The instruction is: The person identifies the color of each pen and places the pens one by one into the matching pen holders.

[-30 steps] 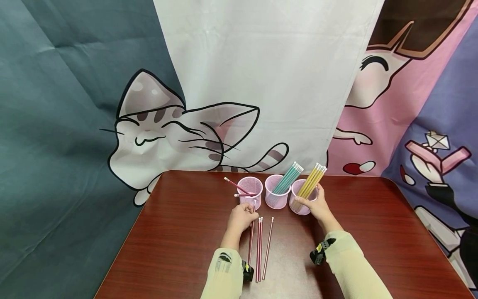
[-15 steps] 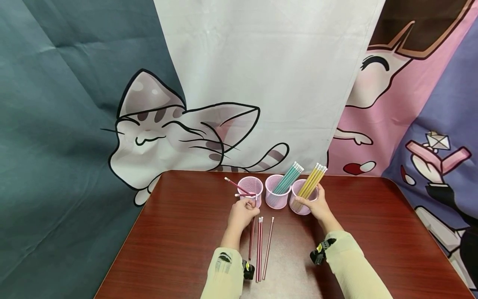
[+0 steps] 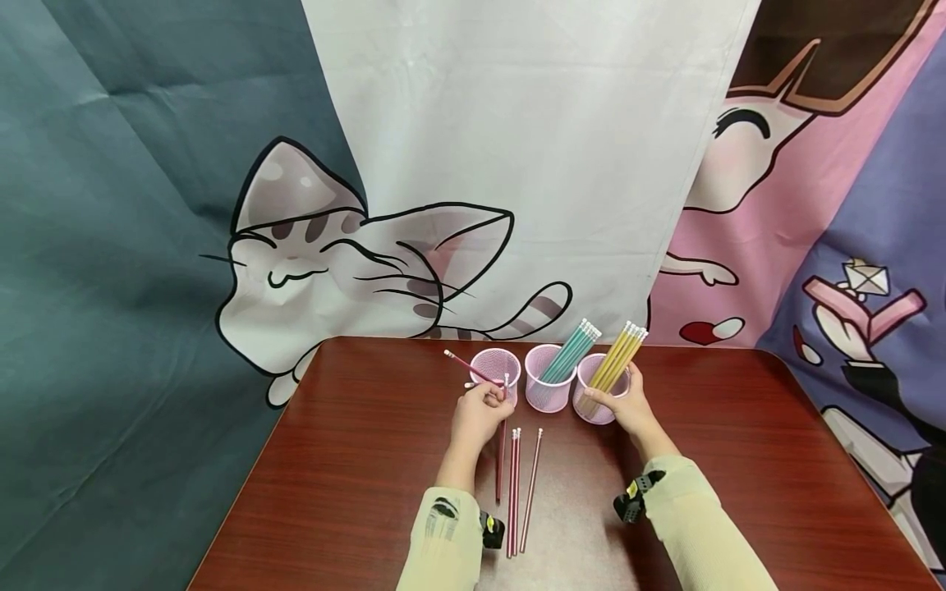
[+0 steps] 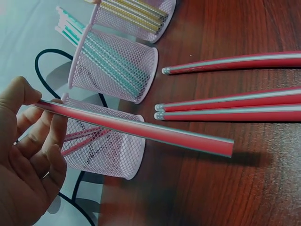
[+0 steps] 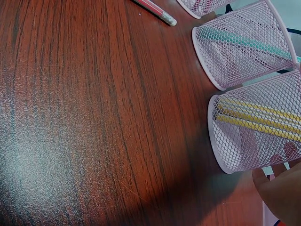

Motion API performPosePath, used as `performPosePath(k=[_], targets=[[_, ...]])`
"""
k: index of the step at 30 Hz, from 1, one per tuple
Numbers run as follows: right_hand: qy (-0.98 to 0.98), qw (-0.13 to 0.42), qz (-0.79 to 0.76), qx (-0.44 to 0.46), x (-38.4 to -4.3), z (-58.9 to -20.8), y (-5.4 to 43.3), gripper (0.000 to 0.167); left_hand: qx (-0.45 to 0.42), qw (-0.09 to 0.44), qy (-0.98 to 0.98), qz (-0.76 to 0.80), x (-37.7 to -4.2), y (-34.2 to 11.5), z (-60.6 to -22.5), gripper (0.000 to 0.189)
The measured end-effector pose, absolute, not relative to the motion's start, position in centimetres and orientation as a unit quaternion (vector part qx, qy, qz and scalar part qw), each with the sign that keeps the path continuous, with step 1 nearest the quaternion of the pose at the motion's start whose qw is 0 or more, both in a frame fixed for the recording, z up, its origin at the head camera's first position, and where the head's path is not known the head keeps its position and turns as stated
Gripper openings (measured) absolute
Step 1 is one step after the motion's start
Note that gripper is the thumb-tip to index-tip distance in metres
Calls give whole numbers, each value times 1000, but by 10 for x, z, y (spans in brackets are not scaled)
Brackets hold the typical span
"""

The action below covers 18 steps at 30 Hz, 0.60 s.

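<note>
My left hand (image 3: 476,417) pinches a red-and-silver striped pencil (image 4: 141,126) near its upper end. The pencil hangs tilted in front of the left pink mesh pencil cup (image 4: 124,162), its lower end above the table. Two red pencils (image 3: 470,366) lean in that cup. With its thumb at the front rim and fingers round the far side, my right hand (image 3: 628,408) holds the right pink mesh cup (image 5: 223,150), where several yellow pencils (image 3: 617,361) stand tilted. Between these cups, the middle mesh cup (image 3: 545,398) carries several teal pencils (image 3: 571,353).
Three red striped pencils lie on the brown wooden table (image 3: 355,476): a close pair (image 3: 513,492) and a single pencil (image 3: 530,492) to its right. Behind the table's far edge hangs a printed cloth (image 3: 562,164) with a cartoon cat.
My left hand has moved slightly forward and raised the red pencil toward the left cup; its lower end has risen too. My right hand stays on the right cup.
</note>
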State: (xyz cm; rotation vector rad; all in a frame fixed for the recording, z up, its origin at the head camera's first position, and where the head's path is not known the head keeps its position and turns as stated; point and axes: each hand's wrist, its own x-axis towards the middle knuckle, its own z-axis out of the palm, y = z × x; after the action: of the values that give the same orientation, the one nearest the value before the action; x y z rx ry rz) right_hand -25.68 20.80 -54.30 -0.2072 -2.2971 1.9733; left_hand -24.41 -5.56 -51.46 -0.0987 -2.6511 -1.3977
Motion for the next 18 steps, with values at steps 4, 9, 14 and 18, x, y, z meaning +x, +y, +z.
performPosePath(k=[4,9,14,18], targets=[[-754,55,651,-67,-257,-543,208,96,-26,91,-871,-481,-245,-56,-510,10],[-755,53,650,-66,-257,-544,208,96,-8,125,-859,-497,-245,-57,-504,9],[-759,49,645,-68,-257,-543,209,97,1,162,-831,-532,-247,-56,-499,9],[-760,49,644,-69,-256,-543,209,97,9,202,-772,-602,-249,-57,-497,9]])
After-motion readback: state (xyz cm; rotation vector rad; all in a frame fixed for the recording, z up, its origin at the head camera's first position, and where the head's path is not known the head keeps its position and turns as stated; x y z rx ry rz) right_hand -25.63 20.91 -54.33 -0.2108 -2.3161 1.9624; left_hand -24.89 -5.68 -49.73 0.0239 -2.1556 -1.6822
